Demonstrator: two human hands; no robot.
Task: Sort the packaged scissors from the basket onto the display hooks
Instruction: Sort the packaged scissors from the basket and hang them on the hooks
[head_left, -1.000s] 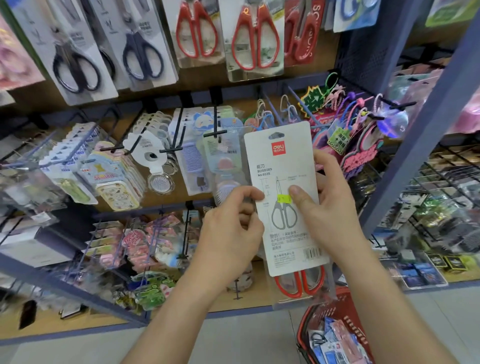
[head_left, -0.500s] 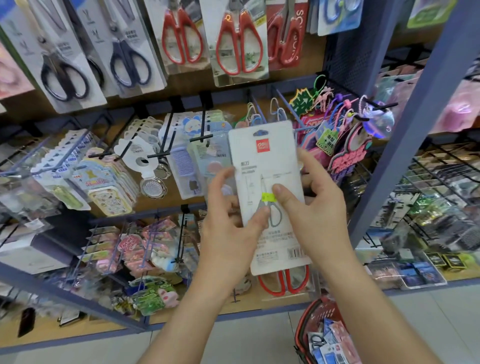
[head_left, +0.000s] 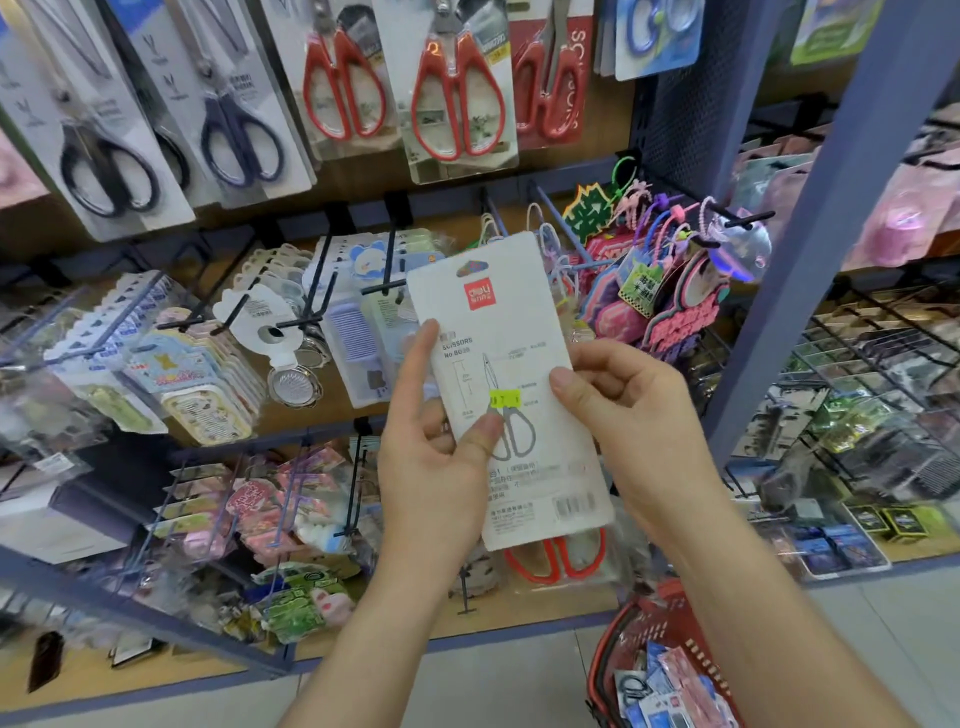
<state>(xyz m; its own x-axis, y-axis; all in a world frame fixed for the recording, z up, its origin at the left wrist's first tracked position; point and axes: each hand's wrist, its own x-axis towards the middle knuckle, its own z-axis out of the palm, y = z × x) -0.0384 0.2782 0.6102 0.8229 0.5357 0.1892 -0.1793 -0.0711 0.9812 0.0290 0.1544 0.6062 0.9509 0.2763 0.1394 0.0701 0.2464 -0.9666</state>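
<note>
Red basket (head_left: 631, 639) on floor below right forearm, loose packets inside. Left hand (head_left: 436, 457) and right hand (head_left: 634, 415) both pinching one packaged scissors card (head_left: 514, 384), back face toward camera, thumbs on printed side, fingers behind. Card upright, tilted slightly left; red handles (head_left: 556, 558) showing under its lower edge. Yellow sticker (head_left: 505, 399) between the thumbs. Beyond hands: display hooks (head_left: 384, 265) carrying small goods. Above: hanging red-handled scissors (head_left: 457, 98), black-handled scissors (head_left: 104, 166) up left.
</note>
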